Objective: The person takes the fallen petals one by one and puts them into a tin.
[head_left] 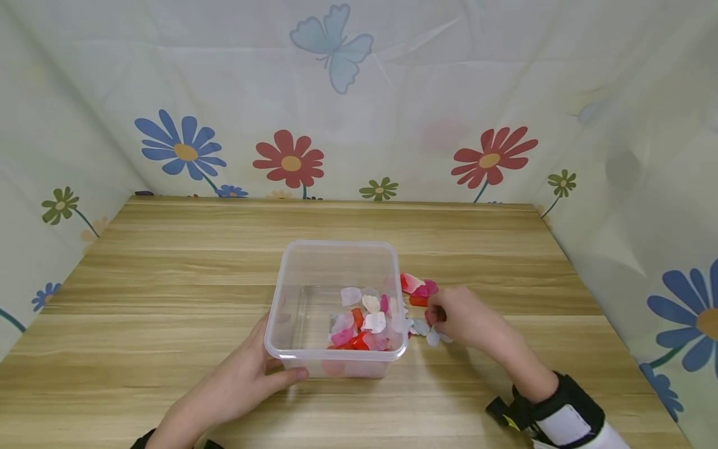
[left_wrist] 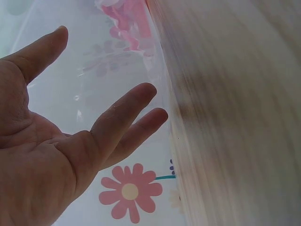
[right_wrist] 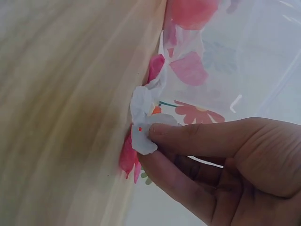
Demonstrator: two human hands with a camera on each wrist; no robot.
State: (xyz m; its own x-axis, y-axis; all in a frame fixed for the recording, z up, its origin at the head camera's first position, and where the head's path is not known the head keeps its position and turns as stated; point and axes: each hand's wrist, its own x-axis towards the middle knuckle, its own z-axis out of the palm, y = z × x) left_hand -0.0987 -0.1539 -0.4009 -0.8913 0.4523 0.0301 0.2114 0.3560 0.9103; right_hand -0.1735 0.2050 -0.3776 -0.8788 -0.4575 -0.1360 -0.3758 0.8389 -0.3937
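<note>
A clear plastic box (head_left: 275,340) stands on the wooden table, with several red, pink and white artificial flower petals (head_left: 374,322) gathered in its right half. At its front left corner is my left hand (head_left: 241,380), thumb along the front and the other fingers beside the left wall. In the left wrist view those fingers (left_wrist: 123,113) are spread and nearly straight against the box. Just right of the box, my right hand (head_left: 471,321) pinches a white petal (right_wrist: 143,141) between thumb and forefinger, low over the table. Pink petals (right_wrist: 127,157) lie right by these fingertips.
More loose petals (head_left: 412,284) lie along the right wall of the box, red and pink behind, white ones (head_left: 417,327) nearer. A flower-printed curtain (head_left: 392,112) surrounds the back and sides of the table (head_left: 185,262).
</note>
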